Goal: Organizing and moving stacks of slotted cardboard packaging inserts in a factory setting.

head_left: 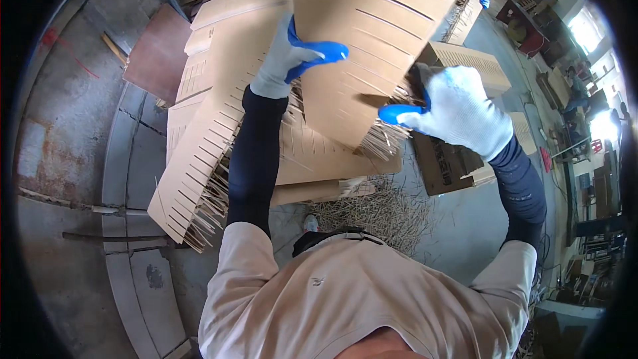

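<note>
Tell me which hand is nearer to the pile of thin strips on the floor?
Right. The right hand grips the lower edge of the slotted cardboard sheet, just above the strip pile. The left hand holds the sheet's left side, higher up and farther away.

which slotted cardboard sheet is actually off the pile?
The slotted sheet at top centre, gripped by the left hand and right hand; the other sheets lie stacked below.
</note>
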Available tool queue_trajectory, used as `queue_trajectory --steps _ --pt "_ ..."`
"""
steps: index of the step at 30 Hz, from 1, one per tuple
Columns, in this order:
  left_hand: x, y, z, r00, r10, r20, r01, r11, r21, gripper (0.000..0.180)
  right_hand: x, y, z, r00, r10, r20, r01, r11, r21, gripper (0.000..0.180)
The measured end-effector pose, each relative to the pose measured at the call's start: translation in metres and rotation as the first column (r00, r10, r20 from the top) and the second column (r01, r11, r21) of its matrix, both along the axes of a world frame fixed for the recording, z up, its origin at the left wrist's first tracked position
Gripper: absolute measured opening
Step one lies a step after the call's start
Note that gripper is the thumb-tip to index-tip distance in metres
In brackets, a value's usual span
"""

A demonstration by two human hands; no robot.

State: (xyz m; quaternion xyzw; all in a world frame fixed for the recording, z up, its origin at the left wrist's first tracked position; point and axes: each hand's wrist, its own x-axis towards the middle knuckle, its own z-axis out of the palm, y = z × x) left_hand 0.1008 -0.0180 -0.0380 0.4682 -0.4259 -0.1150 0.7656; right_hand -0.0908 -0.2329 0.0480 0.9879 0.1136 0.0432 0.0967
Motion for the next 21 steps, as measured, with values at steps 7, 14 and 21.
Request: queue_trajectory --steps 7,14,21 --pt "-0.009 -0.002 0.001 0.996 0.093 -0.012 -0.093 0.995 -0.023 0.073 0.027 -0.008 -0.014 0.925 0.282 0.254 -0.314 0.945 0.094 0.048" --pt "0.001 0.003 -0.01 0.999 0.045 -0.016 -0.045 0.999 -0.001 0.075 0.047 -0.014 -0.028 0.75 0.612 0.252 -0.661 0.7 0.269 0.04" --pt "0.013 -0.001 -0.039 0.961 0.207 -0.184 -0.202 0.978 0.043 0.066 0.067 -0.013 -0.033 0.52 0.849 0.092 -0.702 0.363 0.613 0.035"
